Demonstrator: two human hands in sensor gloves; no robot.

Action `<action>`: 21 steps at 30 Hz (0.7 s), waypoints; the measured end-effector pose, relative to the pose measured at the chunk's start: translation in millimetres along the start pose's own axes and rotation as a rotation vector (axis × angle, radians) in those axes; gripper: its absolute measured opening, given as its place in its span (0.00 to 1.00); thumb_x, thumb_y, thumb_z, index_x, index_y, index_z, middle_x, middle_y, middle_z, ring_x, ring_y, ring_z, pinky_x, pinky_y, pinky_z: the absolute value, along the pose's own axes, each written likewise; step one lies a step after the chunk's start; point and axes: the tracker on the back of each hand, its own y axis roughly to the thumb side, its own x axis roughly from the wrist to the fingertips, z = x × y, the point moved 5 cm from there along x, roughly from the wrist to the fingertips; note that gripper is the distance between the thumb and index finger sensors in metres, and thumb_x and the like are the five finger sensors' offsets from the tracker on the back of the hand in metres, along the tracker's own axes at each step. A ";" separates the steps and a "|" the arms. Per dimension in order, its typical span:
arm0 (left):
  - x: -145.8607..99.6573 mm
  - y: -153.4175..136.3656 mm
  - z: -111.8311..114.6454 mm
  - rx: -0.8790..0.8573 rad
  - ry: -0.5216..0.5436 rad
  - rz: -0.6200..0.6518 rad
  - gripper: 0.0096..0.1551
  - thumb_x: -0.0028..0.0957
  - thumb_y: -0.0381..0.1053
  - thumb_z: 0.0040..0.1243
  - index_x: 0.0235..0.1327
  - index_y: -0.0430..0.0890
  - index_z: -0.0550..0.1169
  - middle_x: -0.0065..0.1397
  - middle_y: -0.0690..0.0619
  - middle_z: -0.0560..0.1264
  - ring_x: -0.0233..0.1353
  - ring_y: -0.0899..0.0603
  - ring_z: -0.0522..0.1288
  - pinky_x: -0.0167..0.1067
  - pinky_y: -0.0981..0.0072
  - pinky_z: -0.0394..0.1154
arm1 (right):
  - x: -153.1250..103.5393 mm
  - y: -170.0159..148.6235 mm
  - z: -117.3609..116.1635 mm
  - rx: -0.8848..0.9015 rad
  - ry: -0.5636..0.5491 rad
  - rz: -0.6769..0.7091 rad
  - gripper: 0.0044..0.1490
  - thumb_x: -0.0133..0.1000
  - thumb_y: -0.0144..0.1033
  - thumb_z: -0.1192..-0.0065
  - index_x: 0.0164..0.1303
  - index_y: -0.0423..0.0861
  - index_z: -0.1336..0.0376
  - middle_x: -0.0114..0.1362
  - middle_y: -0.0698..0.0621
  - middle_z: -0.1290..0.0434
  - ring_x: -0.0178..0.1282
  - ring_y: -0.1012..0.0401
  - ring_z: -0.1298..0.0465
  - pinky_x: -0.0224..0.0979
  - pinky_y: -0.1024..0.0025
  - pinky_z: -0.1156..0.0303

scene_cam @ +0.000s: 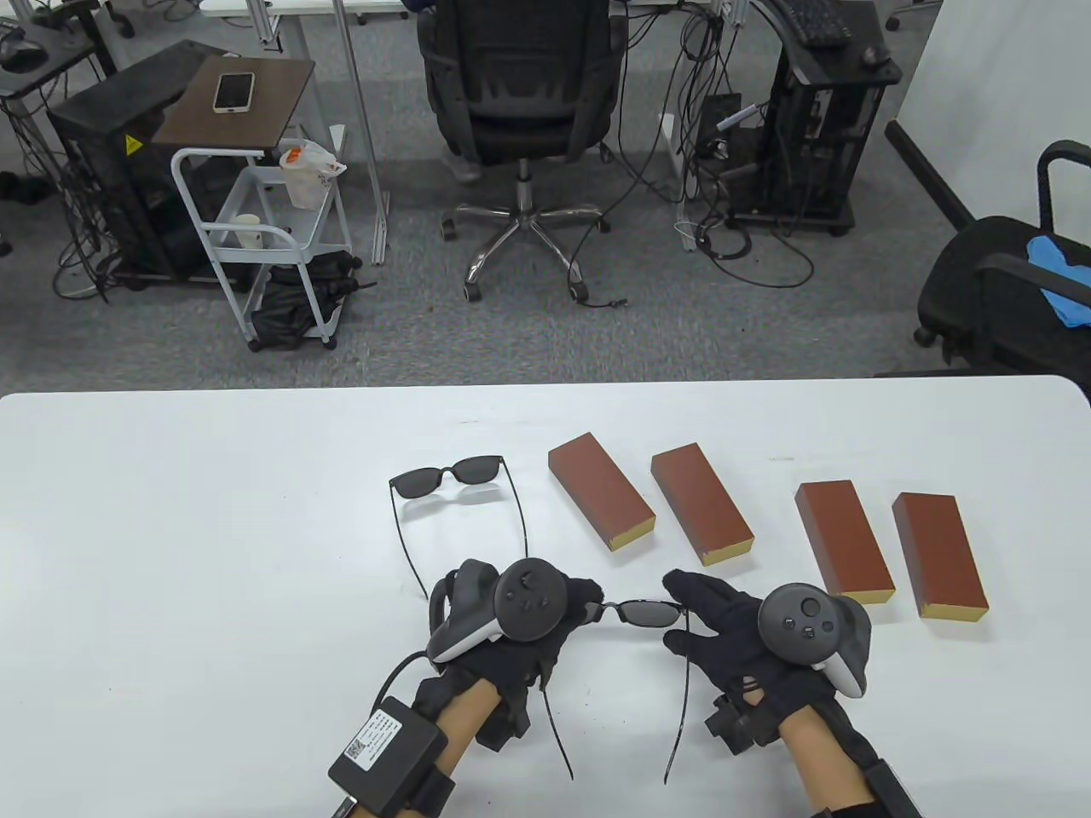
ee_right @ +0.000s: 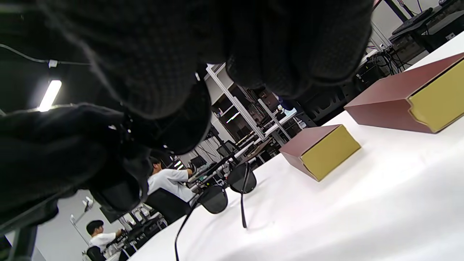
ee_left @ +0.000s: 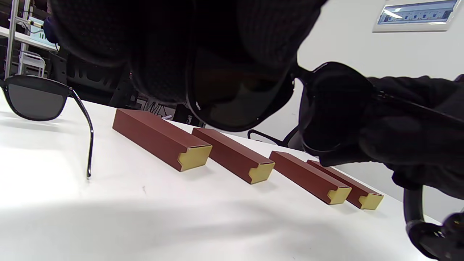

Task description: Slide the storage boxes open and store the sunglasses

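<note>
left hand (scene_cam: pixel 503 622), right hand (scene_cam: pixel 724 622): pinching sunglasses (scene_cam: pixel 645 611) | white table (scene_cam: pixel 170 554) | grey carpet (scene_cam: pixel 648 332), office chair (scene_cam: pixel 520 102)

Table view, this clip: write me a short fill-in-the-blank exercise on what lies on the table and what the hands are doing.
1. The number of brown storage boxes on the table is ____.
2. The left hand and right hand together hold a pair of ____.
3. The sunglasses on the table rest with their arms ____.
4. All the boxes are ____.

Missing words: four; sunglasses; unfolded; closed
</note>
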 end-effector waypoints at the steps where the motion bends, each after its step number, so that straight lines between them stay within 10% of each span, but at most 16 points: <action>1: 0.2 0.4 0.2 -0.006 -0.003 -0.001 0.23 0.49 0.52 0.60 0.59 0.60 0.82 0.61 0.54 0.82 0.59 0.42 0.81 0.57 0.41 0.75 | -0.2 -0.6 1.7 0.018 -0.008 0.000 0.37 0.35 0.42 0.21 0.57 0.54 0.34 0.65 0.47 0.25 0.62 0.50 0.21 0.62 0.59 0.22; 11: -1.1 -13.1 -5.0 -0.302 -0.062 -0.069 0.25 0.50 0.53 0.61 0.62 0.61 0.81 0.62 0.52 0.81 0.60 0.41 0.80 0.54 0.43 0.75 | -3.9 -5.1 13.6 0.240 -0.127 -0.084 0.25 0.38 0.40 0.24 0.46 0.53 0.27 0.51 0.50 0.15 0.45 0.54 0.13 0.46 0.65 0.14; 21: -14.1 -43.1 17.3 -1.072 0.032 -0.138 0.36 0.53 0.68 0.50 0.74 0.56 0.72 0.69 0.47 0.78 0.65 0.35 0.78 0.57 0.41 0.73 | -19.0 -24.5 28.9 0.349 -0.324 -0.282 0.29 0.38 0.42 0.23 0.50 0.51 0.29 0.44 0.52 0.13 0.39 0.57 0.11 0.40 0.67 0.12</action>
